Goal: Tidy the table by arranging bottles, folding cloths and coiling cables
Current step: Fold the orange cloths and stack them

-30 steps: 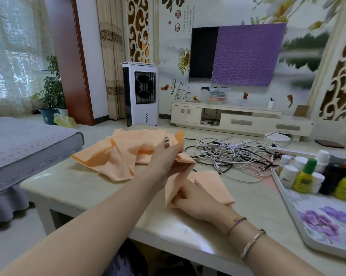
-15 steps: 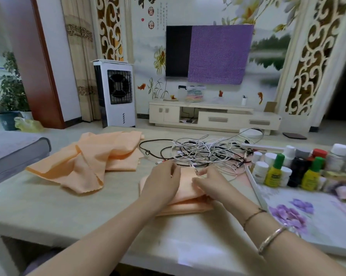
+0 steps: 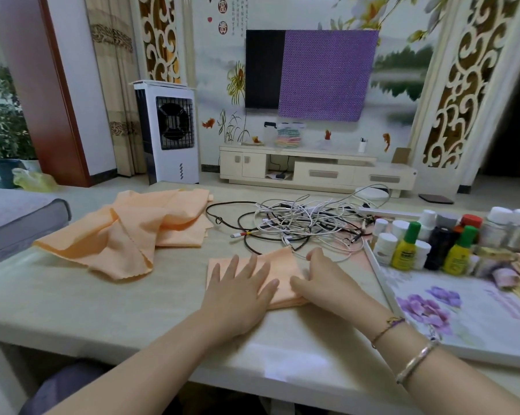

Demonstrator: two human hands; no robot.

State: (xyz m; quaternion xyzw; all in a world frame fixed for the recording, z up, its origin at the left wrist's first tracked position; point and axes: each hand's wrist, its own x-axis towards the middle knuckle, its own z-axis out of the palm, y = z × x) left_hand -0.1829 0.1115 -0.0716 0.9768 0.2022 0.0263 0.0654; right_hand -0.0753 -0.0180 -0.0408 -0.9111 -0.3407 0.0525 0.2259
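Head view: you face a pale stone-look table (image 3: 73, 298) in a living room. Well beyond your fingertips stand a low TV cabinet (image 3: 315, 172), a wall-mounted television (image 3: 264, 68) half covered by a purple cloth (image 3: 326, 74), and a white air cooler (image 3: 170, 131).

Your left hand (image 3: 237, 292) lies flat, fingers straight and slightly spread, pressing the folded orange cloth (image 3: 278, 265) from above. Your right hand (image 3: 324, 280) rests on the right edge of the same cloth, fingers extended and close together; the thumb lies along the near edge. Neither hand grips anything.

The folded cloth sits directly under both palms, flat on the table. Just beyond your right fingertips lies the tangle of cables (image 3: 303, 226), white and black, uncoiled. To the left of your left fingers, well apart, lies the heap of unfolded orange cloths (image 3: 132, 229). To the right of your right fingers, the floral tray (image 3: 462, 313) carries the bottles (image 3: 405, 250), standing upright in a cluster at its far end.
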